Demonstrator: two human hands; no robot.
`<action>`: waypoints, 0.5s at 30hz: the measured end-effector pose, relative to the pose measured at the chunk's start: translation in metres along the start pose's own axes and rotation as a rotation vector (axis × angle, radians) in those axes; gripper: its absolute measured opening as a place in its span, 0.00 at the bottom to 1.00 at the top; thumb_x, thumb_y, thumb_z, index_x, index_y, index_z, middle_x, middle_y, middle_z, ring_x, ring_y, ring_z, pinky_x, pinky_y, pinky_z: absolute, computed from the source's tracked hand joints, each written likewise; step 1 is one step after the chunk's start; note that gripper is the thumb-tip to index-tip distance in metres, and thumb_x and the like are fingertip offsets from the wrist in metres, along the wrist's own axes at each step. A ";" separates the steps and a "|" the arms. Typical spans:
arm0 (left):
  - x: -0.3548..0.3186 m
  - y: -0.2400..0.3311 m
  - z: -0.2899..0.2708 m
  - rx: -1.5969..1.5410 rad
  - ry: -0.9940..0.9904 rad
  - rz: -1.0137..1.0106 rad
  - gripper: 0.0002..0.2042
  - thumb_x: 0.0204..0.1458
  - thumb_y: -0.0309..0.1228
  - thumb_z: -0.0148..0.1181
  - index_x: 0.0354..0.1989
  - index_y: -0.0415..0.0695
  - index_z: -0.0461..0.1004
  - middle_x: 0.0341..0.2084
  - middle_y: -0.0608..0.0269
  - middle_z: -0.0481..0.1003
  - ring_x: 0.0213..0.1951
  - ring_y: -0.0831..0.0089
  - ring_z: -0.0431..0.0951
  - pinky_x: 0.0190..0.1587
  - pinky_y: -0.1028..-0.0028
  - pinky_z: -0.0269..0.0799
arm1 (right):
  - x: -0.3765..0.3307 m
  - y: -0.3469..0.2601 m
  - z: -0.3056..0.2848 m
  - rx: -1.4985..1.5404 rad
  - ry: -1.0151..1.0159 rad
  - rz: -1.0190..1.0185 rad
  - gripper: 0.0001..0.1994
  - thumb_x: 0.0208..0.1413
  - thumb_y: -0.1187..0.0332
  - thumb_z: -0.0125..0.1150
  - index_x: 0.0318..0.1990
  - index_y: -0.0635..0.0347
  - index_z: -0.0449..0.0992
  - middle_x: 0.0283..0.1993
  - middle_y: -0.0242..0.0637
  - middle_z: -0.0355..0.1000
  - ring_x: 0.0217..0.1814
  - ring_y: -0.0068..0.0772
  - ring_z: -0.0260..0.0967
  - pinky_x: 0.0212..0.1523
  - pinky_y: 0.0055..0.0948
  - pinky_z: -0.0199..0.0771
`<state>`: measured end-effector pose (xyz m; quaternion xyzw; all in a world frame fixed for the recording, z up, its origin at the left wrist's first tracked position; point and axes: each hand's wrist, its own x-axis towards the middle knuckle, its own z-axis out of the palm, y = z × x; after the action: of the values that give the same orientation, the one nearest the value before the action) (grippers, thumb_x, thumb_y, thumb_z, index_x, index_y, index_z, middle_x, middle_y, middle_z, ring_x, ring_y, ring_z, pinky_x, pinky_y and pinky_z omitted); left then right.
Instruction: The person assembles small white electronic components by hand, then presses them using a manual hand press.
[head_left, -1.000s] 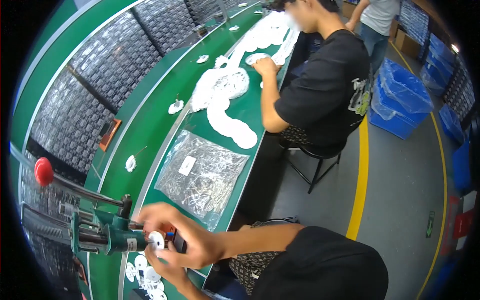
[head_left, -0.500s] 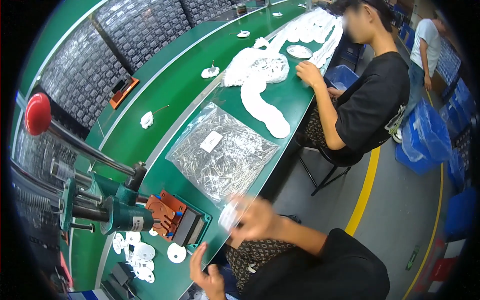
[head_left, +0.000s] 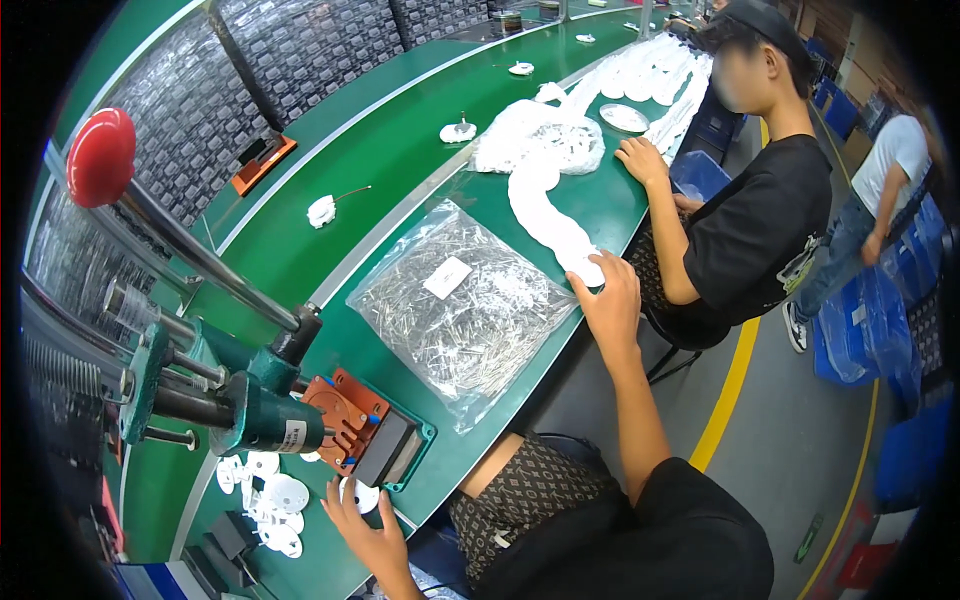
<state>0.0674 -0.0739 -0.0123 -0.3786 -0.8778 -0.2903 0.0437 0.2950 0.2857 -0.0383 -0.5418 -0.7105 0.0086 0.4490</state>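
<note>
My left hand (head_left: 368,535) reaches over the near table edge with its fingers spread about a white disc (head_left: 362,497) lying beside the press fixture. Thumb and forefinger are on either side of that disc, and part of it is hidden by the fingers. My right hand (head_left: 612,300) is stretched out to the near end of an overlapping row of white discs (head_left: 545,222), its thumb and fingers closed on the end disc (head_left: 590,273). Close by on the left stands a hand press with a red ball knob (head_left: 101,157) and an orange-brown fixture (head_left: 345,420).
A clear bag of thin metal pins (head_left: 465,310) lies mid-table. Loose white parts (head_left: 270,500) are heaped near the press. Beyond it runs a green conveyor (head_left: 400,170) carrying small white assemblies. A seated co-worker (head_left: 755,190) works on the right; another person (head_left: 885,185) stands behind.
My right hand, carrying a round white piece near my lap before, has moved away to the disc row. My left hand has moved forward onto the lone disc. The view has shifted slightly.
</note>
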 end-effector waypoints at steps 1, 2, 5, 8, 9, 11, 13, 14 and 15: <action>-0.001 0.000 0.000 0.000 -0.002 -0.001 0.24 0.52 0.29 0.63 0.57 0.37 0.68 0.61 0.43 0.64 0.65 0.43 0.59 0.71 0.49 0.45 | 0.001 0.000 0.002 0.003 -0.002 -0.004 0.20 0.47 0.61 0.73 0.44 0.65 0.78 0.53 0.47 0.74 0.57 0.49 0.68 0.58 0.44 0.65; -0.001 -0.001 0.000 -0.001 -0.004 -0.001 0.23 0.52 0.30 0.63 0.57 0.38 0.69 0.61 0.43 0.65 0.65 0.43 0.59 0.70 0.50 0.45 | 0.002 -0.001 0.003 0.002 -0.015 -0.011 0.20 0.47 0.61 0.72 0.44 0.65 0.78 0.53 0.48 0.74 0.57 0.49 0.67 0.58 0.44 0.65; -0.004 -0.004 0.004 -0.025 0.028 -0.031 0.23 0.52 0.29 0.63 0.57 0.38 0.69 0.60 0.43 0.65 0.65 0.43 0.59 0.70 0.49 0.46 | 0.007 -0.001 0.005 0.002 -0.071 -0.025 0.20 0.47 0.61 0.72 0.45 0.65 0.78 0.55 0.50 0.73 0.59 0.50 0.67 0.59 0.44 0.65; -0.001 0.003 0.001 -0.059 0.031 -0.055 0.23 0.53 0.28 0.63 0.58 0.39 0.69 0.60 0.43 0.65 0.65 0.45 0.60 0.69 0.52 0.50 | 0.018 -0.001 0.011 -0.017 -0.130 -0.024 0.21 0.49 0.62 0.71 0.47 0.66 0.78 0.59 0.54 0.70 0.61 0.53 0.65 0.61 0.44 0.63; 0.000 0.005 0.000 -0.057 0.028 -0.065 0.23 0.53 0.28 0.63 0.58 0.39 0.69 0.60 0.43 0.65 0.65 0.45 0.60 0.69 0.52 0.50 | 0.021 -0.001 0.014 -0.034 -0.149 -0.018 0.21 0.50 0.62 0.70 0.49 0.65 0.77 0.60 0.56 0.68 0.62 0.55 0.64 0.62 0.44 0.62; 0.000 0.010 -0.001 -0.064 0.093 -0.045 0.22 0.53 0.28 0.63 0.58 0.41 0.70 0.59 0.44 0.66 0.64 0.46 0.62 0.67 0.55 0.54 | 0.029 0.007 0.021 -0.020 -0.171 -0.037 0.22 0.51 0.63 0.69 0.51 0.65 0.76 0.63 0.57 0.65 0.64 0.56 0.62 0.63 0.45 0.61; 0.001 0.009 -0.002 -0.026 0.122 -0.052 0.20 0.53 0.27 0.62 0.56 0.42 0.72 0.58 0.46 0.67 0.62 0.47 0.64 0.64 0.57 0.57 | 0.027 0.003 0.024 0.005 -0.203 -0.066 0.22 0.53 0.63 0.68 0.53 0.64 0.76 0.65 0.58 0.62 0.65 0.57 0.60 0.65 0.45 0.60; 0.000 0.005 -0.002 -0.088 0.107 -0.062 0.19 0.53 0.26 0.62 0.55 0.41 0.73 0.57 0.46 0.68 0.61 0.48 0.65 0.64 0.57 0.57 | 0.022 0.000 0.023 0.103 -0.110 -0.011 0.21 0.54 0.64 0.67 0.54 0.64 0.75 0.65 0.57 0.62 0.66 0.57 0.59 0.65 0.45 0.59; -0.002 0.001 -0.002 -0.145 0.095 -0.079 0.17 0.53 0.26 0.61 0.53 0.40 0.74 0.56 0.47 0.69 0.60 0.49 0.67 0.65 0.57 0.58 | 0.016 -0.008 0.020 0.203 -0.026 0.045 0.20 0.56 0.65 0.65 0.54 0.63 0.75 0.66 0.56 0.61 0.67 0.57 0.57 0.66 0.45 0.59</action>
<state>0.0692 -0.0755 -0.0103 -0.3317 -0.8657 -0.3721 0.0462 0.2756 0.3042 -0.0366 -0.5092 -0.6994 0.0977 0.4919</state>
